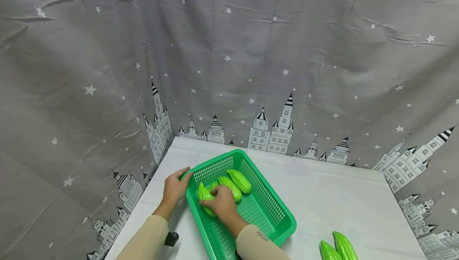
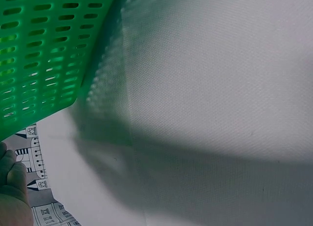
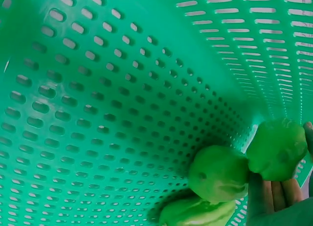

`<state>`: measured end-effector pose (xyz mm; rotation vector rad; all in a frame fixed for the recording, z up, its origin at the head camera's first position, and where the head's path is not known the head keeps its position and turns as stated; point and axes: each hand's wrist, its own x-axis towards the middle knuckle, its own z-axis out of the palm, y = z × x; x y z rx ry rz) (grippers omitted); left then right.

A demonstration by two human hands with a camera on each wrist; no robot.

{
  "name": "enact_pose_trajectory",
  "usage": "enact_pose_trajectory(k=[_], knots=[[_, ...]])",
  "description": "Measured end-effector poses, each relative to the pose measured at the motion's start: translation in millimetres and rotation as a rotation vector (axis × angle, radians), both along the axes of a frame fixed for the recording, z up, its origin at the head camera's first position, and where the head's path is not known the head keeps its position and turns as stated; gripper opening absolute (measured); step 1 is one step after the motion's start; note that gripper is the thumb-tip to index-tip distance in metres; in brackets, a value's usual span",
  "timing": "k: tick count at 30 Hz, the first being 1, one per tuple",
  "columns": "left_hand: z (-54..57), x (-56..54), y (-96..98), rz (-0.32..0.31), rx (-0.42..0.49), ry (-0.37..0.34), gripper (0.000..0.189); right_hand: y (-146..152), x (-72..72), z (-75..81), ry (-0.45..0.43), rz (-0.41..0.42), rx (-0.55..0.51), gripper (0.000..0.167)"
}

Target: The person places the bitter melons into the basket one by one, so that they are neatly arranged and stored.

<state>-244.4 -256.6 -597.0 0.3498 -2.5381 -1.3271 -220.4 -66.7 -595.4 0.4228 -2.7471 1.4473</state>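
My left hand [image 1: 174, 188] holds the far left corner of a green plastic basket [image 1: 276, 204], with the thumb over its rim. In the left wrist view, part of that hand [image 2: 13, 194] shows below the perforated basket wall [image 2: 44, 50]. Inside the basket, my right hand [image 1: 223, 202] grips a bright green bitter melon [image 1: 201, 191] by the left wall. The right wrist view shows this bitter melon [image 3: 277, 148] between thumb and fingers. Beside it lie more bitter melons [image 1: 240, 181], one partly hidden behind the hand.
Two more bitter melons [image 1: 344, 246] lie on the white tabletop [image 1: 322, 196] at the lower right, cut off by the frame edge. A grey curtain [image 1: 229, 53] printed with stars and castles hangs behind the table and along its sides.
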Motion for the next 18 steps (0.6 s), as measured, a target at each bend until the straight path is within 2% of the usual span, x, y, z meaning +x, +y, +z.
enact_pose_trajectory(k=[5, 9, 15, 18], knots=[[0.3, 1.4, -0.3, 0.0, -0.002, 0.009, 0.04, -4.3, 1.5, -1.1, 0.031, 0.019, 0.136, 0.048], [0.2, 2.5, -0.2, -0.001, -0.001, 0.012, 0.04, -6.3, 1.9, -5.0, 0.092, 0.028, 0.24, 0.045], [0.1, 2.6, 0.1, 0.0, 0.003, 0.015, 0.039, -12.1, 7.6, -5.4, 0.244, 0.083, 0.573, 0.042], [0.3, 2.0, -0.9, 0.003, 0.001, 0.016, 0.04, -16.4, 11.6, -4.2, 0.304, 0.115, 0.691, 0.04]])
